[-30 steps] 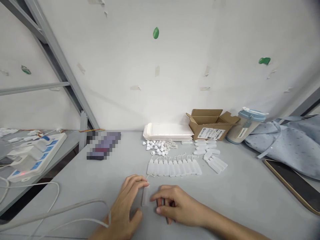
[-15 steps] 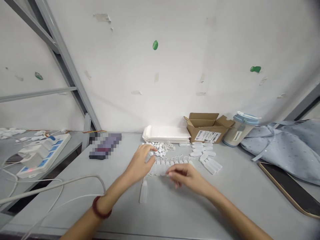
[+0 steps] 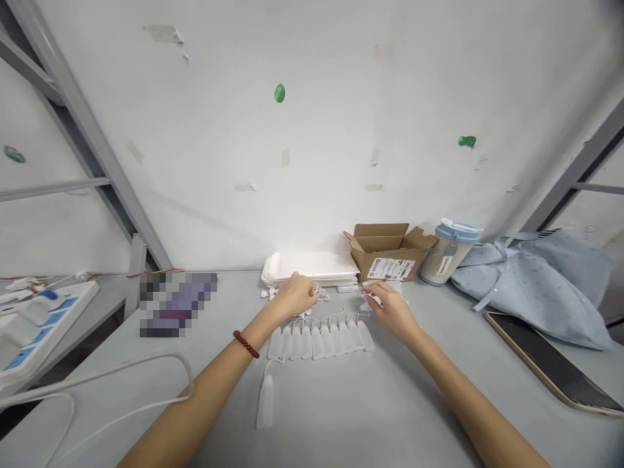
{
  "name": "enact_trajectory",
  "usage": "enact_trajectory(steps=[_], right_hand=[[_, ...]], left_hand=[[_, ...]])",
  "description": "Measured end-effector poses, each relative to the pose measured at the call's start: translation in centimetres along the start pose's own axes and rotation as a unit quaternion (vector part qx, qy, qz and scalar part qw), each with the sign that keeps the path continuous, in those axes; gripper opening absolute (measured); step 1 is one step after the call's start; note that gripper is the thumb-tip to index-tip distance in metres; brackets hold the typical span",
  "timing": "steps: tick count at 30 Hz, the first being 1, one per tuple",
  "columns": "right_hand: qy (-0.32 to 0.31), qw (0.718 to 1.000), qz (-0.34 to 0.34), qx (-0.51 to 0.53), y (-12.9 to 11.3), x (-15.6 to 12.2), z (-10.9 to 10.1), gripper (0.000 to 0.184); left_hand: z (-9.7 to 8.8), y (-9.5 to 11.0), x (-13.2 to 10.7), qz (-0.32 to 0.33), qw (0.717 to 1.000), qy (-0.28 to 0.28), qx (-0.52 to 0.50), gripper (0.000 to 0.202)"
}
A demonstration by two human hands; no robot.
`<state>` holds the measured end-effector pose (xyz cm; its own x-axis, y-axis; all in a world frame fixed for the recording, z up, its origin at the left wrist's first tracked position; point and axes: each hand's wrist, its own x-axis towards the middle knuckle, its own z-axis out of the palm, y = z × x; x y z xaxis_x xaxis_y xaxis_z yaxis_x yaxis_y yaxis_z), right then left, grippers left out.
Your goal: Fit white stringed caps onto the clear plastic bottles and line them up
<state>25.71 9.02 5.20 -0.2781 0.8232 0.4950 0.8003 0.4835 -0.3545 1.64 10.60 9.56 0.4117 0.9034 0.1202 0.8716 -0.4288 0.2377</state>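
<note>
A row of several small translucent white bottles (image 3: 319, 342) with thin white cords at their tops lies on the grey table (image 3: 336, 403). One more corded bottle (image 3: 264, 403) lies apart, nearer me on the left. Behind the row, my left hand (image 3: 296, 296) reaches over the pile of small white caps and cords (image 3: 320, 294). Its fingers are closed downward, and whatever they grip is hidden. My right hand (image 3: 390, 307) is at the loose white pieces in front of the cardboard box, thumb and fingertips pinched together. What sits in that pinch is too small to name.
Behind the pile lies a stack of white padded envelopes (image 3: 312, 265), beside an open cardboard box (image 3: 390, 257). Farther right are a lidded cup (image 3: 446, 253), a blue cloth bag (image 3: 531, 286) and a phone (image 3: 546, 361). White cables (image 3: 160, 357) and a power strip (image 3: 43, 331) are at left.
Both hands have moved away from the row of bottles: the left farther back over the pile, closing its fingers, the right backward and rightward to the loose pieces. The view has shifted right.
</note>
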Motion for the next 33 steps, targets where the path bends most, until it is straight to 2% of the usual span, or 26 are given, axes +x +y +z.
enact_trajectory(steps=[7, 14, 22, 33], right_hand=[[-0.042, 0.996, -0.027, -0.068, -0.1, 1.9, 0.9, 0.027], [-0.114, 0.983, -0.064, -0.132, -1.7, 4.7, 2.3, 0.027], [-0.119, 0.975, -0.065, -0.176, -2.2, 3.2, 2.7, 0.039], [-0.115, 0.97, -0.084, -0.195, -1.5, 3.2, 3.3, 0.044]], left_hand=[[0.3, 0.6, 0.2, -0.002, 0.999, -0.017, 0.048, 0.014], [0.3, 0.3, 0.4, -0.004, 1.0, 0.012, 0.02, 0.018], [-0.2, -0.3, 0.9, -0.019, 0.996, 0.067, -0.061, 0.018], [-0.5, -0.5, 1.0, -0.046, 0.98, 0.102, -0.164, 0.021]])
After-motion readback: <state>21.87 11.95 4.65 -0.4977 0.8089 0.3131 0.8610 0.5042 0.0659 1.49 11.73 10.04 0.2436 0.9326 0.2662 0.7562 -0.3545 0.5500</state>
